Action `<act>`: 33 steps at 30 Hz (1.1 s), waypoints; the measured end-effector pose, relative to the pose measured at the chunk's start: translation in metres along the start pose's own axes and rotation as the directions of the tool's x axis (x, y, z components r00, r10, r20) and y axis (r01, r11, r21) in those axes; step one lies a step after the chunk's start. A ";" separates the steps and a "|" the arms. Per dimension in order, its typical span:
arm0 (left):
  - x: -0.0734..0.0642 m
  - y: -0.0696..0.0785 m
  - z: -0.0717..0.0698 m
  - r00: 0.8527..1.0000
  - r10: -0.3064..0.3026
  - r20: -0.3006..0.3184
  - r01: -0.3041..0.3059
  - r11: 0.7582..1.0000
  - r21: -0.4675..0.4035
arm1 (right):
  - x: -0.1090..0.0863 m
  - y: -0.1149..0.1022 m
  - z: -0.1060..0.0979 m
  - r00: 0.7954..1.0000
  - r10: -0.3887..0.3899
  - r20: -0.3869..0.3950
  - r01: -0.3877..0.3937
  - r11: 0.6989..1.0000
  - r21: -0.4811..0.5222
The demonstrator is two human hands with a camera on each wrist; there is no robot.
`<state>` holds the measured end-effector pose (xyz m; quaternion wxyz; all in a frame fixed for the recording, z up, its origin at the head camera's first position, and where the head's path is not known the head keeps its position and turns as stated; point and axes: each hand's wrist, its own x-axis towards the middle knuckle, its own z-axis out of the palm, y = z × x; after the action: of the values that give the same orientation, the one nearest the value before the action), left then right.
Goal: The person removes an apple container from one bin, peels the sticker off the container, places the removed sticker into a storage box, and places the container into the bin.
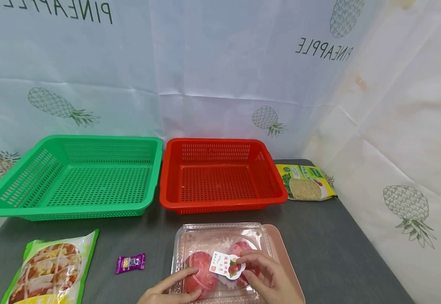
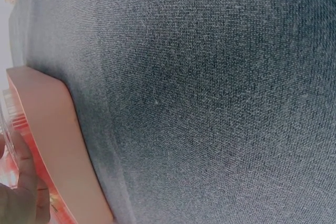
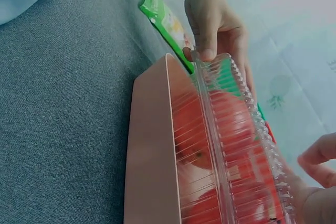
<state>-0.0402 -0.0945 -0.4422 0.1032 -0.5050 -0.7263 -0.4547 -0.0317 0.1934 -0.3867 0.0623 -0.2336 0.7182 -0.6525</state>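
A clear plastic clamshell box with red round fruits inside sits in a pink tray. My left hand holds the box's left side; in the right wrist view its thumb lies over the near rim, with a fingertip showing below. Over the lid, a white sticker with Chinese writing and a strawberry picture has its right edge between the thumb and forefinger of my right hand. Only the left hand's fingers show in the left wrist view, against the box.
Behind stand a green basket and a red basket. A yellow bag lies beside the red one. To the left are a green-edged food bag and a small purple packet, on a dark grey table.
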 end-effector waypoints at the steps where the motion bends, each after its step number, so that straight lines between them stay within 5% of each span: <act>1: 0.000 0.000 0.000 1.000 0.008 0.005 -0.008 1.000 0.013 | 0.000 -0.001 0.000 1.000 0.023 0.001 -0.023 1.000 0.003; 10: 0.003 -0.003 -0.004 0.997 0.046 0.063 -0.049 0.997 0.054 | 0.002 -0.012 -0.005 0.965 0.257 -0.049 -0.255 0.965 0.059; 16: 0.001 -0.002 -0.003 0.998 -0.049 0.049 0.053 0.996 -0.066 | 0.005 -0.014 -0.008 0.904 0.403 -0.143 -0.389 0.914 0.113; 19: -0.002 0.000 0.000 0.994 -0.107 0.015 0.108 0.987 -0.119 | 0.006 -0.013 -0.008 0.893 0.417 -0.171 -0.403 0.909 0.109; 22: -0.004 0.001 0.003 0.988 -0.152 -0.030 0.145 0.977 -0.158 | 0.006 -0.012 -0.008 0.897 0.406 -0.175 -0.390 0.913 0.119; 29: -0.006 0.004 0.007 0.978 -0.192 -0.077 0.175 0.967 -0.187 | 0.004 -0.007 -0.011 0.962 0.252 -0.102 -0.236 0.961 0.146; 33: -0.006 0.006 0.009 0.972 -0.218 -0.086 0.193 0.953 -0.232 | 0.004 -0.006 -0.012 0.961 0.263 -0.085 -0.250 0.959 0.134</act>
<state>-0.0297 -0.0906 -0.4479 0.0381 -0.4090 -0.7129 -0.5684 -0.0381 0.2028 -0.3779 0.1239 -0.1007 0.7036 -0.6925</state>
